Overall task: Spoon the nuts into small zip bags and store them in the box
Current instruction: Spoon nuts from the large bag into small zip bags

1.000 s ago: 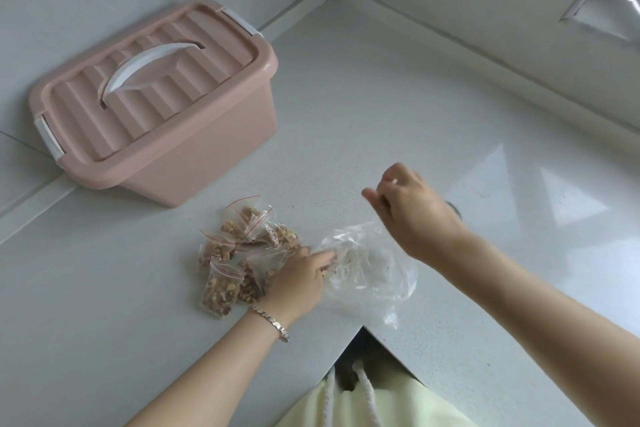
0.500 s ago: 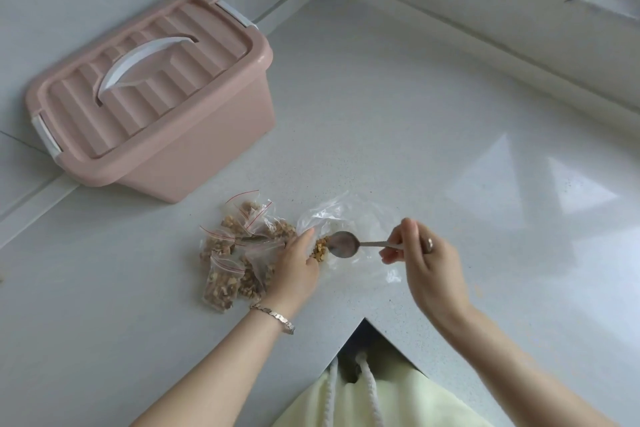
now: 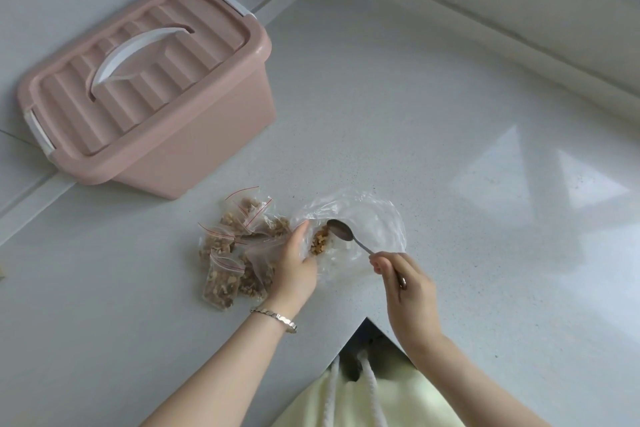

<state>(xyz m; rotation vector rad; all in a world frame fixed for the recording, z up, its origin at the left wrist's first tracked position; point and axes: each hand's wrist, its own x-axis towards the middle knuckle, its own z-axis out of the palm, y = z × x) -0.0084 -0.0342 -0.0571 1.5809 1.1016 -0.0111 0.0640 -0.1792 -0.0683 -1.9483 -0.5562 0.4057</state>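
A large clear plastic bag (image 3: 367, 215) lies on the white counter with a small heap of nuts (image 3: 320, 243) inside. My left hand (image 3: 294, 263) holds the bag's left edge beside the nuts. My right hand (image 3: 405, 282) grips the handle of a metal spoon (image 3: 341, 229), whose bowl sits inside the bag just right of the nuts. Several small zip bags (image 3: 232, 253) filled with nuts and sealed with red strips lie in a pile left of my left hand. The pink box (image 3: 149, 94) stands at the back left with its lid closed.
The counter (image 3: 450, 149) forms a corner, with walls behind and to the right. Its front edge has a notch (image 3: 367, 326) where my body stands.
My right hand came down from above the bag and now holds the spoon, its bowl drawn slightly back to the right of the nuts. My left hand stayed at the bag.
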